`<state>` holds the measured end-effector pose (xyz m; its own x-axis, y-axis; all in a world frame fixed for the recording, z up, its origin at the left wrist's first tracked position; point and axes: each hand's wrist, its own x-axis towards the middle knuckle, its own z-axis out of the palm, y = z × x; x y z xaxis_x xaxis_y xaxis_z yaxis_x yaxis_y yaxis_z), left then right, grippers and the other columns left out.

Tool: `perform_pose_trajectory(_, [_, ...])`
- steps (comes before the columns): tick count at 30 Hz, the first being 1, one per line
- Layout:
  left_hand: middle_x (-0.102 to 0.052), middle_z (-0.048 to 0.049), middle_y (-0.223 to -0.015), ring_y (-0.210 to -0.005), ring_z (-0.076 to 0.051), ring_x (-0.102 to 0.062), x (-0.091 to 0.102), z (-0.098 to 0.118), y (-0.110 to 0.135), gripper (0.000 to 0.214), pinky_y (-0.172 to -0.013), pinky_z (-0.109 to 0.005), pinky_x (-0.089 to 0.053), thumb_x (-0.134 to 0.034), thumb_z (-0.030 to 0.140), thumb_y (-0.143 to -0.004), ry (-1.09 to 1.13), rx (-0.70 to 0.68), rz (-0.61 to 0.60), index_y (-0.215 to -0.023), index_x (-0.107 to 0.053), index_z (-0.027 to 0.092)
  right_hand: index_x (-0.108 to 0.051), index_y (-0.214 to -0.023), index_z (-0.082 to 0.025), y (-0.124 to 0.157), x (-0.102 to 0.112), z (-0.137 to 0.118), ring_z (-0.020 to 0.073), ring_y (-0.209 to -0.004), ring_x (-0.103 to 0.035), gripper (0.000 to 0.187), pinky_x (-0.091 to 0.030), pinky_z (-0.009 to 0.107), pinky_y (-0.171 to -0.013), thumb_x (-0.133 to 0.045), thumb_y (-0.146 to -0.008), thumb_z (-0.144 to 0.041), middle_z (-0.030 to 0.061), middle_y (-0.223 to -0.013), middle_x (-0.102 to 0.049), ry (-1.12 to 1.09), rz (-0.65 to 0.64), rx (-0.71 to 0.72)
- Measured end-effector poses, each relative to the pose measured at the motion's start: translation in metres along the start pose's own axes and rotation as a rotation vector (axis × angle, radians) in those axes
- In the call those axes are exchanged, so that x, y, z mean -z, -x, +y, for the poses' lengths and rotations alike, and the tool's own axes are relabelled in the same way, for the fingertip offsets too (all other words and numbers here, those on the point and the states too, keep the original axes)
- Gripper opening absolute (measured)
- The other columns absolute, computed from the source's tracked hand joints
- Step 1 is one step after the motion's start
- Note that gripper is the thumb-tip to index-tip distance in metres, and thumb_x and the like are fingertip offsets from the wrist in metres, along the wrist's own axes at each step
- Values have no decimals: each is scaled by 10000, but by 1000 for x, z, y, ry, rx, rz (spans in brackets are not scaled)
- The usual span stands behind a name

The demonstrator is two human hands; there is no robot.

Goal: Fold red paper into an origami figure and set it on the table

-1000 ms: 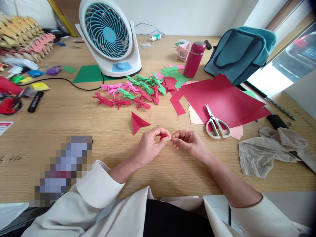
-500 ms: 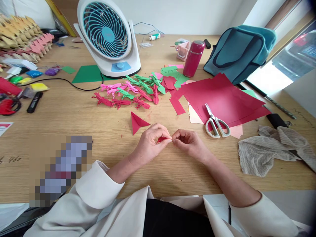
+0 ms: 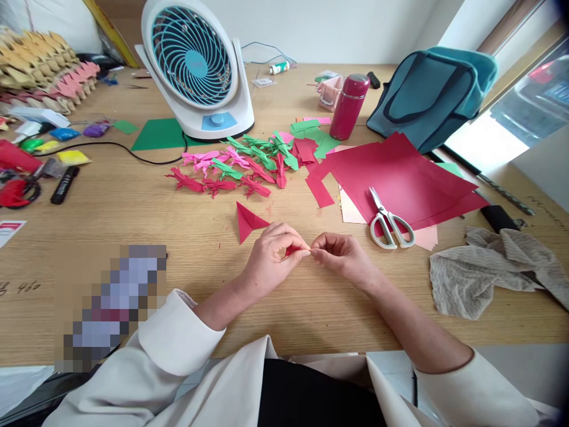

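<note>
Between my hands is a small piece of folded red paper (image 3: pixel 292 250), mostly hidden by the fingers. My left hand (image 3: pixel 274 256) is closed on it, thumb and fingers pinching. At its right tip, my right hand (image 3: pixel 342 259) pinches the paper's end, the fingertips of both hands almost touching. Just beyond my left hand, a red folded paper triangle (image 3: pixel 249 222) lies on the wooden table (image 3: pixel 195 228). Farther back lie several small folded paper figures in red (image 3: pixel 255 186), green (image 3: pixel 227 168) and pink (image 3: pixel 200 160).
White-handled scissors (image 3: pixel 389 225) rest partly on large red paper sheets (image 3: pixel 413 172) at the right. Behind stand a fan (image 3: pixel 195 65), a red flask (image 3: pixel 349 108) and a teal bag (image 3: pixel 427 98). A crumpled cloth (image 3: pixel 466 279) lies right; a black marker (image 3: pixel 64 185) lies left.
The hands stay nearly still, both pinching the folded red paper at the same spot. The whole view has shifted very slightly.
</note>
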<state>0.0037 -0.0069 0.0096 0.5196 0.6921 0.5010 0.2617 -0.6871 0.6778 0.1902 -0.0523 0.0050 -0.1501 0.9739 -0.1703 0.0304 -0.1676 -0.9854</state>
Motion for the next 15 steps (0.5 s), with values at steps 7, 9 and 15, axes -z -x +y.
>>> perform_pose_trajectory(7, [-672, -24, -806, -797, -165, -565, 1, -2, 1, 160, -777, -339, -418, -637, 278, -925, -195, -111, -28, -792, -676, 197, -613, -750, -166, 1, 4, -1, 101, -573, -408, 387, -297, 261, -539, -675, -808, -543, -23, -630, -522, 47, -26, -24])
perform_pose_trajectory(9, [-682, -25, -813, -803, -173, -561, 3, -1, 0, 173, -791, -356, -405, -616, 276, -936, -250, -141, -55, -790, -667, 201, -600, -743, -168, 1, 4, -1, 94, -555, -366, 403, -261, 257, -517, -670, -804, -560, -37, -614, -483, 65, -23, -27])
perform_pose_trajectory(15, [-677, -30, -837, -813, -195, -522, 6, 1, -2, 151, -883, -402, -372, -568, 228, -949, -385, -269, -100, -821, -644, 203, -571, -729, -169, 2, 4, -2, 81, -537, -306, 403, -226, 253, -504, -654, -816, -553, -57, -598, -423, 88, -21, -22])
